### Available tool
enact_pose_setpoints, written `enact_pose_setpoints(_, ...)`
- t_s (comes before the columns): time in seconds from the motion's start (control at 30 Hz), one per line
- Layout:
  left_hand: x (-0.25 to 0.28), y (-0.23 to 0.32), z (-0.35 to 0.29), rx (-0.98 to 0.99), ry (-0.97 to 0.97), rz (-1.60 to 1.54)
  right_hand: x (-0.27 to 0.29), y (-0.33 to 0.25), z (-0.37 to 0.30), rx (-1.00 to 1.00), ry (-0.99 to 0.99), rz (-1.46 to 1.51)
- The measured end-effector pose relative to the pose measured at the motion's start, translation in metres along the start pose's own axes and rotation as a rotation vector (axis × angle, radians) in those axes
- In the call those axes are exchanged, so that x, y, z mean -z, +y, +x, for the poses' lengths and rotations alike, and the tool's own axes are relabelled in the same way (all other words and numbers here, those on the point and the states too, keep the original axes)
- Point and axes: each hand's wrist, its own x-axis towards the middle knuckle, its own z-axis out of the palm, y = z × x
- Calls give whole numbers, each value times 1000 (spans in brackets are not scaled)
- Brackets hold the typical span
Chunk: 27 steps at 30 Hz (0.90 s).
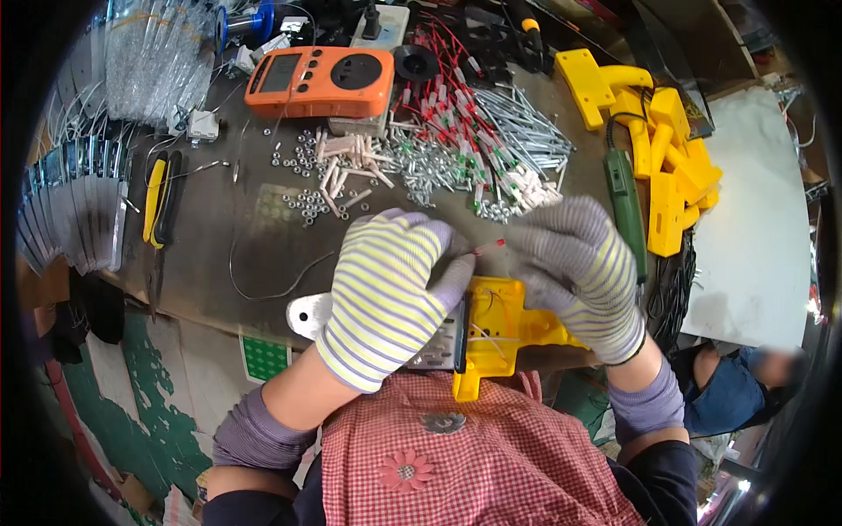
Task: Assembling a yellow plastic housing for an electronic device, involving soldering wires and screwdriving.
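My left hand (pixel 386 285), in a striped glove, is closed with thumb and fingertips pinching a small red indicator light (pixel 489 247) whose red tip points right. My right hand (pixel 583 267), gloved alike, hovers just right of that tip. Its fingers are curled and slightly blurred, and anything between them is hidden. Below the hands, at the table's near edge, lies an open yellow plastic housing (pixel 509 326) with thin wires inside. Against its left side sits a slotted metal plate (pixel 436 349), partly covered by my left hand. A white rounded end piece (pixel 309 316) sticks out left of my wrist.
An orange multimeter (pixel 323 81) stands at the back. Piles of screws (pixel 425 167), white sleeves (pixel 342 171), nuts and red-wired lights (pixel 447 105) spread before me. Pliers (pixel 162 202) and metal plates (pixel 79 202) lie left. A green soldering iron (pixel 623 197) and yellow housings (pixel 671 188) are right. A person (pixel 732 390) sits at right.
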Motion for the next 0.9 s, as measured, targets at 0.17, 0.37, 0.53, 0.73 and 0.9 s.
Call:
enact_pose_setpoints(0.17, 16, 20, 11, 80, -105, -135, 2, 6, 7, 271, -51, -313)
enact_pose_setpoints(0.37, 48, 21, -18, -19, -152, -67, 22, 28, -25, 178, -48, -470)
enact_pose_setpoints(0.53, 71, 16, -21, 106, -634, -275, 35, 21, -64, -694, 321, 453)
enact_pose_setpoints(0.73, -3, 31, 7, -101, -164, 29, -5, -12, -55, -480, -3, 323)
enact_pose_setpoints(0.9, -10, 18, -12, 202, -35, -327, -18, -7, -47, -305, -30, 143)
